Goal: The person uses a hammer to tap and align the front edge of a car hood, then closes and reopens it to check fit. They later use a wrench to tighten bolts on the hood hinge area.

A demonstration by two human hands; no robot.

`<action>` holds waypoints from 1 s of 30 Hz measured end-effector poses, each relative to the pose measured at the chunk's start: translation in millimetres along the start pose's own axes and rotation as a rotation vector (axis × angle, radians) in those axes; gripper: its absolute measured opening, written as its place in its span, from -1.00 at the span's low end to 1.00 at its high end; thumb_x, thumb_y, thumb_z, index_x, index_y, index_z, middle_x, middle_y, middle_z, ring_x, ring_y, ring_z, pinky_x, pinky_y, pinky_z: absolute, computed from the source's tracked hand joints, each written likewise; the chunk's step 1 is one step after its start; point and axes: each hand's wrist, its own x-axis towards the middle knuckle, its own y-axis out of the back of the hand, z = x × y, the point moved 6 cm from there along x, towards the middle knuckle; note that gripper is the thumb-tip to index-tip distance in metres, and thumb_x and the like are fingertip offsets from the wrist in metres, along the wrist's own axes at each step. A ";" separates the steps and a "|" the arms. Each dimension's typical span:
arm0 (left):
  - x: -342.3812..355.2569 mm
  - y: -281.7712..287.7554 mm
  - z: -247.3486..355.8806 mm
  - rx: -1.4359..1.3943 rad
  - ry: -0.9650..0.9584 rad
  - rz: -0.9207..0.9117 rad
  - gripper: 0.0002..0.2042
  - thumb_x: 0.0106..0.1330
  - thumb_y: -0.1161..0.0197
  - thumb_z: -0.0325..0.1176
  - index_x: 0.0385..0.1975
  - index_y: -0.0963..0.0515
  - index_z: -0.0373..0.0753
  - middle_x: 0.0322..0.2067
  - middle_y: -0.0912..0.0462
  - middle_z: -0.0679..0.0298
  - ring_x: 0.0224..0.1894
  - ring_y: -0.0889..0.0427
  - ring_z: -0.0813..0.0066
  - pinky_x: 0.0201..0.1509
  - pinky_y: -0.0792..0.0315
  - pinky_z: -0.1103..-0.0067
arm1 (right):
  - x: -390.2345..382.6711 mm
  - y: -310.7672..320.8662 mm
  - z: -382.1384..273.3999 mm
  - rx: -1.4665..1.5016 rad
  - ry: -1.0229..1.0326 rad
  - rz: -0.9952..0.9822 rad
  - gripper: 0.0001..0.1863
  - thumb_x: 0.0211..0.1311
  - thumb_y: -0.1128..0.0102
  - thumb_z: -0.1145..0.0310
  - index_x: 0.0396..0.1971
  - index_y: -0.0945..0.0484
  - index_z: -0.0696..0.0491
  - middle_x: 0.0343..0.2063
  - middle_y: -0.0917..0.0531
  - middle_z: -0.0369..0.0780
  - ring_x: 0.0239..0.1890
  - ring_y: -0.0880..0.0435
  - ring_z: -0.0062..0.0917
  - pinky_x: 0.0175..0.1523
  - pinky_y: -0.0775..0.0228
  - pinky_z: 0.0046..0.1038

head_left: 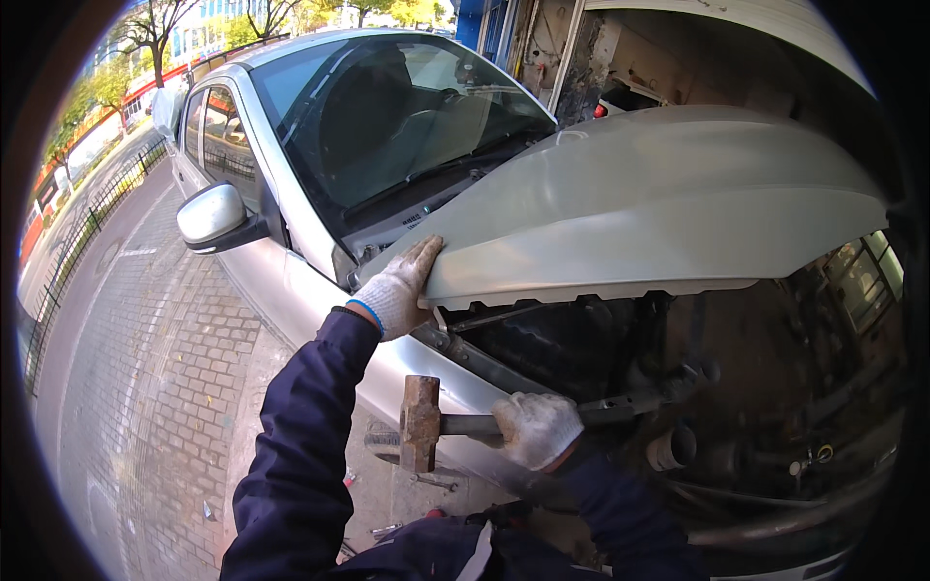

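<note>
My left hand [395, 293], in a whitish work glove with a blue cuff edge, grips the near left corner of the car hood [620, 223]. Its fingers stretch over the grey-green panel; the thumb is mostly hidden. Lower down, my right hand [540, 430], gloved too, is closed around the dark handle of a sledgehammer [419, 424]. The rusty, blocky head points left, over the silver fender [373, 353] and apart from the hood. Below the hood's notched front edge, the engine bay [572, 349] lies in shadow.
The silver car's windshield [387, 126] and side mirror [215, 215] are beyond my left arm. A wrench [433, 481] and other tools lie on the ground below. Brick paving [184, 387] and a fence [92, 218] run along the left. A cylindrical pipe end [671, 449] sits right of my right hand.
</note>
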 end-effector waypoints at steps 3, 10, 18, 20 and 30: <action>-2.3 2.9 -10.3 -0.011 0.043 -0.086 0.12 0.16 -0.58 -0.58 0.74 -0.05 -0.31 0.69 -0.19 -0.22 0.73 -0.20 -0.19 0.80 -0.20 0.25 | 14.8 -10.2 13.7 -0.016 -0.120 -0.067 -0.59 0.32 -0.56 -0.06 -0.42 -0.63 -0.04 -0.49 -0.71 -0.14 -0.41 -0.82 -0.17 -0.32 -0.66 -0.12; -11.0 -1.0 -33.6 -0.001 0.143 -0.160 0.02 0.21 -0.31 -0.76 0.76 -0.03 -0.33 0.72 -0.14 -0.21 0.75 -0.19 -0.15 0.79 -0.22 0.29 | 23.8 -27.5 5.7 0.073 -0.179 -0.073 -0.57 0.35 -0.53 -0.08 -0.43 -0.61 -0.04 -0.50 -0.71 -0.15 -0.41 -0.81 -0.14 -0.32 -0.66 -0.12; -12.0 -0.4 -43.1 -0.039 0.154 -0.173 0.10 0.16 -0.02 -0.92 0.82 0.05 -0.16 0.71 -0.18 -0.23 0.73 -0.24 -0.16 0.79 -0.23 0.26 | 32.6 -58.4 49.9 -0.051 -0.465 -0.311 -0.36 0.46 -0.31 -0.36 -0.22 -0.74 0.03 -0.23 -0.87 -0.01 -0.17 -0.90 -0.01 -0.06 -0.74 0.08; -11.3 2.3 -44.5 0.000 0.153 -0.168 0.06 0.16 -0.10 -0.88 0.79 -0.01 -0.23 0.74 -0.11 -0.18 0.75 -0.20 -0.12 0.79 -0.22 0.29 | 31.7 -72.1 38.7 -0.002 -0.416 -0.377 -0.39 0.41 -0.38 -0.32 -0.31 -0.72 0.04 -0.30 -0.85 0.00 -0.25 -0.88 -0.01 -0.15 -0.73 0.05; -12.8 1.9 -50.8 -0.032 0.158 -0.210 0.10 0.11 -0.04 -0.91 0.81 -0.01 -0.19 0.77 -0.05 -0.11 0.79 -0.12 -0.04 0.83 -0.14 0.32 | 39.9 -96.5 31.9 0.079 -0.480 -0.430 -0.45 0.52 -0.31 -0.24 -0.20 -0.74 0.03 -0.30 -0.86 0.04 -0.24 -0.90 0.02 -0.15 -0.76 0.05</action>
